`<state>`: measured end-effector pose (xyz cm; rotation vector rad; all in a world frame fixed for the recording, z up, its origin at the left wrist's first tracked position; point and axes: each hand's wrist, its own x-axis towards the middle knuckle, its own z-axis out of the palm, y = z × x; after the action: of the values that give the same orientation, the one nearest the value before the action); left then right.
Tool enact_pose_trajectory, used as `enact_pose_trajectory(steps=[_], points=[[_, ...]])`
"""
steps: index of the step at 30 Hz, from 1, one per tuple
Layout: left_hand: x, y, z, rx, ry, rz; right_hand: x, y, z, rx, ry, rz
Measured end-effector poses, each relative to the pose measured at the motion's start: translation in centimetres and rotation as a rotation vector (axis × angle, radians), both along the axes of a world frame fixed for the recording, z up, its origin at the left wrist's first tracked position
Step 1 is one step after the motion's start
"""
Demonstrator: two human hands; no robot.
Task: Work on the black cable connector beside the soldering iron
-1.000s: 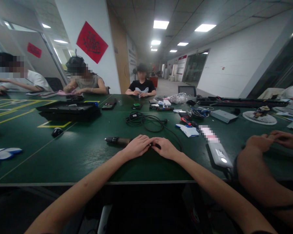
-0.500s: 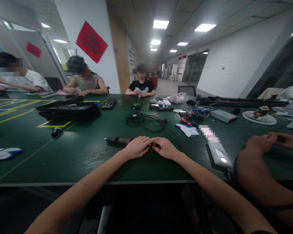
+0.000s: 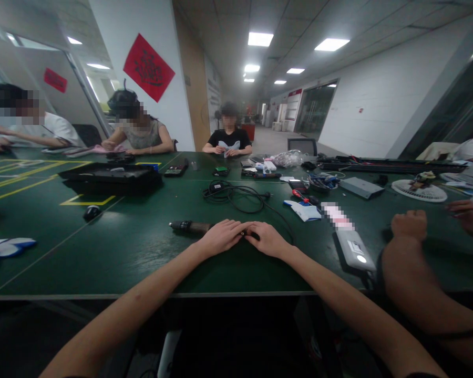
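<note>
A dark cylindrical tool (image 3: 193, 227) with a narrow metal tip lies on the green table, its tip pointing left. My left hand (image 3: 220, 237) is wrapped over the tool's right end. Against it, my right hand (image 3: 266, 239) is closed in a pinch on the plug of a black cable, where the plug meets the tool's end. The fingers partly hide this joint. Behind my hands the black cable (image 3: 236, 197) lies in loose coils and runs round to the right.
Right of my hands are a white-and-blue glove (image 3: 305, 210), a grey-white device (image 3: 353, 249) and a co-worker's forearm (image 3: 413, 273). A black tray (image 3: 110, 178) and a small black object (image 3: 91, 212) are on the left. Several people sit around the table (image 3: 142, 262).
My hands have hardly moved. At the right, the co-worker's two hands have come apart. The person at the back left has shifted their hands slightly.
</note>
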<state>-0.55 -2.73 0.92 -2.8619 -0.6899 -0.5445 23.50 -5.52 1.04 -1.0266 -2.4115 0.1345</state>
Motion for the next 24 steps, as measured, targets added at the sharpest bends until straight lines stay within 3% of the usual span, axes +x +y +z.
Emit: enact_pose_trajectory(steps=[24], points=[[0.12,-0.39,0.58,0.038,-0.004,-0.035,-0.22,-0.33,0.42,-0.01,0.008,-0.006]])
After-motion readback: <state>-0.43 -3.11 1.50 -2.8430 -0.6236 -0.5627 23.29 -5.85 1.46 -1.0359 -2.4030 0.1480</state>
